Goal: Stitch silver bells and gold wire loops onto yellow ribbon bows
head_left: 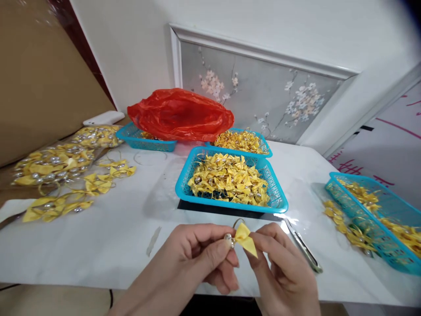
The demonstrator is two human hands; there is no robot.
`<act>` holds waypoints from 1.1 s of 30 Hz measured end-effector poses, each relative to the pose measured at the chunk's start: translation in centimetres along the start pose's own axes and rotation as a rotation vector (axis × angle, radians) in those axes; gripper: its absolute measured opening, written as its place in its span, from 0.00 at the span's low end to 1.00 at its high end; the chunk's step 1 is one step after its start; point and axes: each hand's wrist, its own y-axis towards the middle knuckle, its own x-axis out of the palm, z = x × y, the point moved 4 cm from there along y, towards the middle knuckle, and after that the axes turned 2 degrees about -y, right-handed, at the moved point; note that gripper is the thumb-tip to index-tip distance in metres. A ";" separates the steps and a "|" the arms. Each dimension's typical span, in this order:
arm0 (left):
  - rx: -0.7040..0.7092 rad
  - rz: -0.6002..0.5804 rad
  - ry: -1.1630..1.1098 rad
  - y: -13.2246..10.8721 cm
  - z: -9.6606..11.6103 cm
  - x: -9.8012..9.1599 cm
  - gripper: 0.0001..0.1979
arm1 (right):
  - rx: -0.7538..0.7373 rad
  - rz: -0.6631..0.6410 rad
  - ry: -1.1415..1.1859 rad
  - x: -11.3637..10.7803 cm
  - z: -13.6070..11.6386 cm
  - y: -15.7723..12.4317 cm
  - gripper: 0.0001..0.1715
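Head view shows the left hand's (200, 254) grip pinching silvery beads (229, 240) and the right's (281, 261) clamped on the attached yellow bow (244, 237), probably for steadiness, above the surface (128, 250) before a blue basket (230, 204).

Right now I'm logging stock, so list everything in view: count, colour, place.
Baskets: four, blue, rear, centre, right
Heaped bows: uncounted, yellow, in baskets
Loose bows: several, yellow, left and right
Bow piles: two, yellow, far left
Bag: one, red, over rear baskets
Slab: one, white, back left
Tool: one, silvery, front right
Strip: one, black, under centre basket
Cardboard: one, brown, left
Panel: one, grey, back wall
Wall: one, white, behind
Board: one, whitish, far right
Cable: at least one, black, lower left
Table: one, white, beneath
Held bow: one, yellow, centre front
Left hand: one, bare, holding bow
Right hand: one, bare, holding bow
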 end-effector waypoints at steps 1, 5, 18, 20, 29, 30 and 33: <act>-0.011 -0.003 -0.026 0.0 0.0 0.0 0.10 | -0.008 0.007 -0.017 0.0 0.0 0.0 0.12; -0.050 -0.018 -0.114 0.1 0.2 0.1 0.10 | -0.073 0.027 -0.107 -0.5 0.1 0.0 0.13; -0.156 -0.097 -0.206 0.4 -0.3 0.3 0.11 | -0.137 -0.050 -0.133 -1.0 0.7 0.3 0.11; -0.157 -0.093 -0.224 0.4 -0.3 0.3 0.11 | -0.088 -0.035 -0.076 -0.8 0.8 0.1 0.11; -0.120 -0.060 -0.248 0.6 0.0 0.4 0.08 | -0.067 -0.124 0.103 -0.7 1.5 -0.2 0.18; -0.118 -0.050 -0.257 0.7 -0.1 0.4 0.08 | -0.062 -0.124 0.102 -0.7 1.6 -0.2 0.18; -0.126 -0.043 -0.277 1.0 -0.3 0.5 0.08 | -0.028 -0.121 0.103 -0.6 1.8 -0.2 0.16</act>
